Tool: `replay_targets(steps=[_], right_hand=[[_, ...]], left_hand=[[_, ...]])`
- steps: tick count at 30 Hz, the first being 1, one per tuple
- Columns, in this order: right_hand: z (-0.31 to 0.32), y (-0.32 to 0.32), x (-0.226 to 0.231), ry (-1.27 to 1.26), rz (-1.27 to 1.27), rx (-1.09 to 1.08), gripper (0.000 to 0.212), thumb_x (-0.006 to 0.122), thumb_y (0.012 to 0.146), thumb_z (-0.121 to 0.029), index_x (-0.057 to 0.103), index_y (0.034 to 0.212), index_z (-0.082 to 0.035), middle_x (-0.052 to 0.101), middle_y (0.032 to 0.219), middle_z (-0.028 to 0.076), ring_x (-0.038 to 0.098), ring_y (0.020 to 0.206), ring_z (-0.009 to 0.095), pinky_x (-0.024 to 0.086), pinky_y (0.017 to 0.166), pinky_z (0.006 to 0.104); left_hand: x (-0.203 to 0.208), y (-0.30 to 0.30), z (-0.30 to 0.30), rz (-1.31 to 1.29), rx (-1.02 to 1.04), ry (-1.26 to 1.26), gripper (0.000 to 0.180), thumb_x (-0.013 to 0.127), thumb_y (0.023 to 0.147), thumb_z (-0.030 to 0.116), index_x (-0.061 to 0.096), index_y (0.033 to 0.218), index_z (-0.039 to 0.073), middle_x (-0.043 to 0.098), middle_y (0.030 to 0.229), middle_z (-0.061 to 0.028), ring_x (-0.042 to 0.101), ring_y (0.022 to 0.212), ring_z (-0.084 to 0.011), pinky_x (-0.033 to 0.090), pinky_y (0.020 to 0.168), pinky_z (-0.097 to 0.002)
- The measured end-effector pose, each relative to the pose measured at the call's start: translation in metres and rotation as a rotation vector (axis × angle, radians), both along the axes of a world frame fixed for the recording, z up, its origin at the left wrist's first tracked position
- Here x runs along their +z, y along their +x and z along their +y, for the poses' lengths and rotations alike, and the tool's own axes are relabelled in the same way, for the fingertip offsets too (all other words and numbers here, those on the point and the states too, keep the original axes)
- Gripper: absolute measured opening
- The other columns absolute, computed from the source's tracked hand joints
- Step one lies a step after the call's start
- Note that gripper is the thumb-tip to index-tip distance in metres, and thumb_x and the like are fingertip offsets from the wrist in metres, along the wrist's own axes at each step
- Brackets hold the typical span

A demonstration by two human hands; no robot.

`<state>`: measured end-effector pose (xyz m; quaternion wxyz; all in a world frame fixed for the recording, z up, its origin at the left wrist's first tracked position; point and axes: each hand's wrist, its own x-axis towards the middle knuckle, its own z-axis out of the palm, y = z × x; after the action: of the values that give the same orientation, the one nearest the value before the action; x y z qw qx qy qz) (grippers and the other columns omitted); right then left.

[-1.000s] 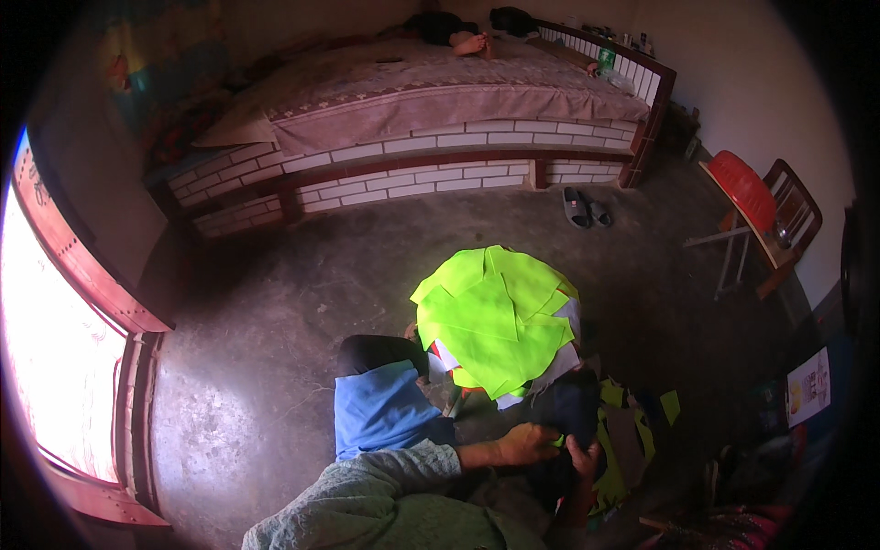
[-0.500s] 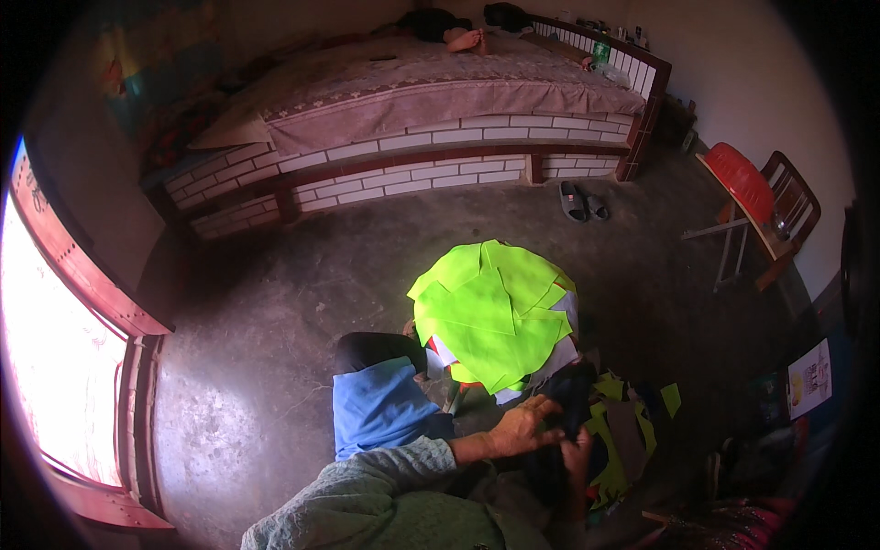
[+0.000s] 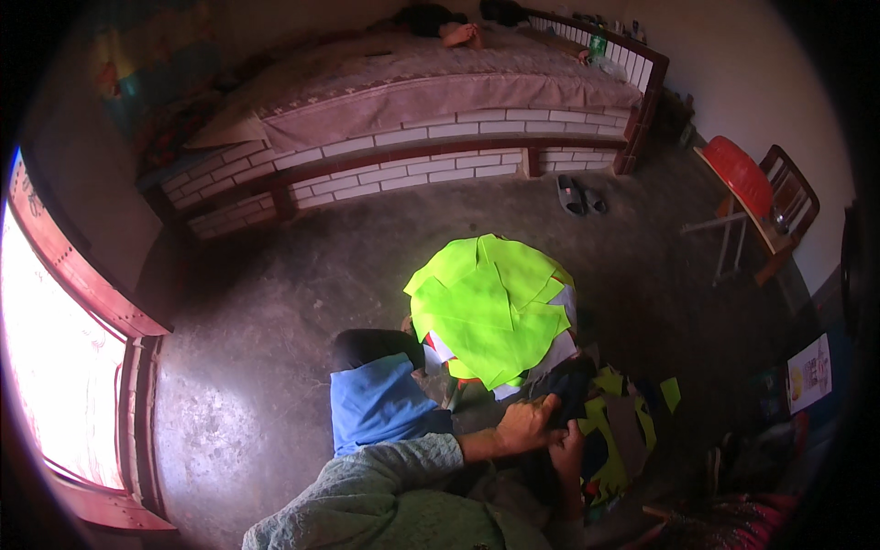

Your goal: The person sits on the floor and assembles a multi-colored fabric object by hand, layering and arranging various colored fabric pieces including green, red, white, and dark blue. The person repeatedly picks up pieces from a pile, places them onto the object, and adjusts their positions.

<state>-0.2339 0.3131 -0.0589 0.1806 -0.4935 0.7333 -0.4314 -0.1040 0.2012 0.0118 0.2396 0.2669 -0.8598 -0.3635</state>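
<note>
My left hand point(image 3: 525, 427) comes in from the lower middle with its fingers curled and its thumb raised. Close beside it, my right hand point(image 3: 566, 451) is closed too, fingertips pinched together. Both are at a dark cloth point(image 3: 574, 390) in the shadow. Whatever lies between the fingers is too dark and small to make out. Just beyond the hands, a rounded pile of bright yellow-green fabric pieces point(image 3: 495, 307) rises from the floor, with white and red bits showing at its lower edge. A blue cloth point(image 3: 380, 403) covers my left leg.
Yellow-green and dark fabric scraps point(image 3: 628, 435) lie right of my hands. A brick-fronted bed point(image 3: 403, 147) spans the back, with a person's bare feet point(image 3: 461, 36) on it. Slippers point(image 3: 582, 195) sit before it. A small table with a red basin point(image 3: 739, 174) stands right; a bright doorway point(image 3: 64, 357) is left.
The fingers of my left hand have curled in and its thumb has come up. My right hand has shifted slightly left, closer to the left one. The fabric pile stays in place.
</note>
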Motion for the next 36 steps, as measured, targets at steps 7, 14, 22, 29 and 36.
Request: replay_targets(steps=[7, 14, 22, 29, 36], right_hand=[[-0.004, 0.002, -0.001, -0.058, -0.089, 0.011, 0.043, 0.074, 0.07, -0.017, 0.054, 0.104, 0.002, 0.06, 0.079, 0.017, 0.059, 0.071, 0.033, 0.047, 0.064, 0.0387], [-0.011, 0.013, 0.041, -0.069, -0.252, 0.079, 0.035, 0.071, 0.074, -0.005, 0.057, 0.106, -0.003, 0.054, 0.067, 0.003, 0.05, 0.06, 0.012, 0.042, 0.058, 0.0268], [-0.011, 0.017, 0.059, -0.049, -0.284, 0.142, 0.027, 0.069, 0.075, -0.004, 0.061, 0.101, -0.003, 0.055, 0.067, 0.003, 0.052, 0.062, 0.01, 0.043, 0.061, 0.0239], [-0.002, 0.019, 0.06, -0.017, -0.25, 0.178, 0.026, 0.063, 0.075, 0.0, 0.062, 0.101, -0.004, 0.053, 0.073, 0.002, 0.052, 0.07, 0.011, 0.043, 0.067, 0.024], [-0.002, 0.019, 0.057, -0.001, -0.276, 0.12, 0.026, 0.062, 0.074, -0.002, 0.063, 0.099, -0.005, 0.053, 0.072, 0.002, 0.052, 0.069, 0.011, 0.042, 0.065, 0.0249]], left_hand=[[-0.002, -0.004, -0.006, -0.078, 0.013, -0.159, 0.032, 0.063, 0.075, 0.025, 0.05, 0.096, 0.005, 0.062, 0.077, -0.0184, 0.061, 0.067, -0.037, 0.048, 0.055, -0.0449], [0.005, -0.004, -0.038, 0.032, 0.083, 0.037, 0.024, 0.058, 0.079, 0.019, 0.054, 0.096, 0.001, 0.058, 0.075, -0.0199, 0.059, 0.07, -0.0382, 0.047, 0.061, -0.0419], [0.029, -0.002, -0.075, 0.29, -0.006, 0.614, 0.019, 0.048, 0.089, 0.015, 0.057, 0.092, -0.001, 0.051, 0.073, 0.0017, 0.047, 0.067, -0.0063, 0.04, 0.059, -0.0249], [0.037, -0.021, -0.091, 0.684, 0.108, 1.039, 0.02, 0.05, 0.089, 0.021, 0.057, 0.102, 0.007, 0.059, 0.083, 0.0023, 0.054, 0.071, -0.0078, 0.044, 0.064, -0.0236], [0.107, -0.028, -0.125, 0.571, -0.04, 0.848, 0.029, 0.051, 0.09, 0.03, 0.055, 0.103, 0.004, 0.057, 0.085, 0.0014, 0.053, 0.076, -0.0079, 0.045, 0.066, -0.0244]])
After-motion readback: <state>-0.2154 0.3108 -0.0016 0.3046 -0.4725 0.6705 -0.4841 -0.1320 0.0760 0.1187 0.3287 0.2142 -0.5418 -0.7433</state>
